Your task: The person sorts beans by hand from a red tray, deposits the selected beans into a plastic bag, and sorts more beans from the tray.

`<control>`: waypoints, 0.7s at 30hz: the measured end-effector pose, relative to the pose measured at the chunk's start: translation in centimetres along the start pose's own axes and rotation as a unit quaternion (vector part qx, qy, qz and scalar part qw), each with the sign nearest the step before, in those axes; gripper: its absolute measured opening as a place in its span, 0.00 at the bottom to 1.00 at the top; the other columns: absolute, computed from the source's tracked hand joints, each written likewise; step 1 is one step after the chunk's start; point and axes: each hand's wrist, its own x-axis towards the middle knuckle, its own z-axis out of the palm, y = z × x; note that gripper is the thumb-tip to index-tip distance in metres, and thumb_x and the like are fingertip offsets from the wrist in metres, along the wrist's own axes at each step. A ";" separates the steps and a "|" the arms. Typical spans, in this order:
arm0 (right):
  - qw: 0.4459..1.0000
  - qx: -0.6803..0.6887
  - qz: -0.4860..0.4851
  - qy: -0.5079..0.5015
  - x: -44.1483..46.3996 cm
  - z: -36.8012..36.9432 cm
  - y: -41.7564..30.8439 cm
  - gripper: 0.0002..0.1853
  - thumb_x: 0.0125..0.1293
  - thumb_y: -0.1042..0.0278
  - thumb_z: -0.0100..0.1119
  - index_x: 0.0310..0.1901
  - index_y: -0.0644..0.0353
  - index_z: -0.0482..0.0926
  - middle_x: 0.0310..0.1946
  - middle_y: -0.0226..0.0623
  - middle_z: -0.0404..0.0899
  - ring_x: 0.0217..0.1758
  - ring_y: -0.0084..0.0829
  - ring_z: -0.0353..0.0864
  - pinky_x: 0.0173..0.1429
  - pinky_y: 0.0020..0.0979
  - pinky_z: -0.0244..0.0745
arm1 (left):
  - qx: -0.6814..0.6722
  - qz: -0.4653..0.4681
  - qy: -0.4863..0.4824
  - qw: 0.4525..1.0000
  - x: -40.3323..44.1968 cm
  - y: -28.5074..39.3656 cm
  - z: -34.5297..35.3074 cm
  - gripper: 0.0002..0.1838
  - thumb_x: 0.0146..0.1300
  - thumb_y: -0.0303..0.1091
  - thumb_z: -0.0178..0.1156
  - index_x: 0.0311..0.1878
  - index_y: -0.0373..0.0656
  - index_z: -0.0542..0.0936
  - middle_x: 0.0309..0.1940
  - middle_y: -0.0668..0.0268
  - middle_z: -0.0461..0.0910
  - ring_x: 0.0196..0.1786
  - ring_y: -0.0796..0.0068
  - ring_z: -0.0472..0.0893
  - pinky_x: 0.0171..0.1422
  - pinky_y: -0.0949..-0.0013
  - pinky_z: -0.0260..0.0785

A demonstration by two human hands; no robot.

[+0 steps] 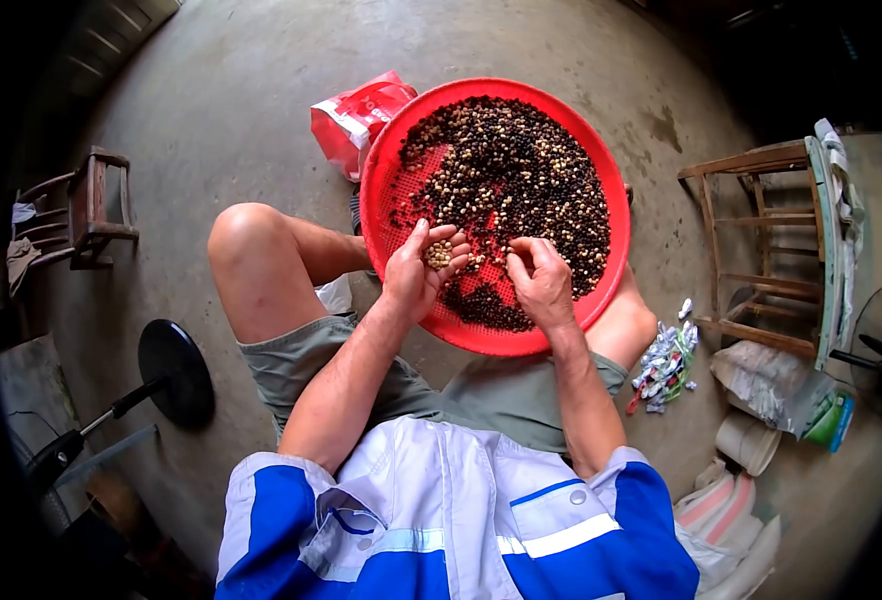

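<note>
A round red sieve tray [616, 215] with a mesh bottom rests across my lap. Spread over it is a thick layer of small beans [551, 165], mostly dark with many pale ones mixed in. My left hand [421, 270] is cupped palm up over the tray's near left part, holding a small pile of pale beans [439, 254]. Just right of it, my right hand [541, 280] is low over the beans with thumb and fingers pinched together. Whatever lies between those fingertips is too small to make out. Red mesh shows through where the beans lie thin.
Behind the tray's left edge stands a red and white bag [346, 125]. Crumpled wrappers [667, 365] lie on the floor at right, near a wooden chair frame [761, 240], a bucket [748, 443] and a fan [881, 340]. A small wooden chair [96, 210] stands left.
</note>
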 end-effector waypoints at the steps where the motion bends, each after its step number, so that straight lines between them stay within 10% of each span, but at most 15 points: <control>1: 0.999 -0.045 -0.001 -0.011 -0.3 -0.1 1.7 0.06 0.67 0.73 0.59 0.43 0.64 0.82 0.38 0.46 0.82 0.37 0.41 0.84 0.43 0.39 0.82 | -0.004 0.001 -0.002 1.000 0.1 0.0 -0.1 0.31 0.80 0.54 0.45 0.61 0.28 0.73 0.53 0.50 0.81 0.54 0.60 0.84 0.61 0.59 0.80; 21: 0.956 -0.281 -0.003 -0.084 -2.8 3.1 4.1 0.04 0.63 0.81 0.52 0.39 0.69 0.73 0.40 0.53 0.75 0.39 0.52 0.83 0.46 0.47 0.83 | 0.009 0.011 0.005 1.000 -0.2 0.2 0.1 0.30 0.81 0.53 0.43 0.59 0.30 0.76 0.52 0.52 0.83 0.54 0.61 0.84 0.61 0.61 0.81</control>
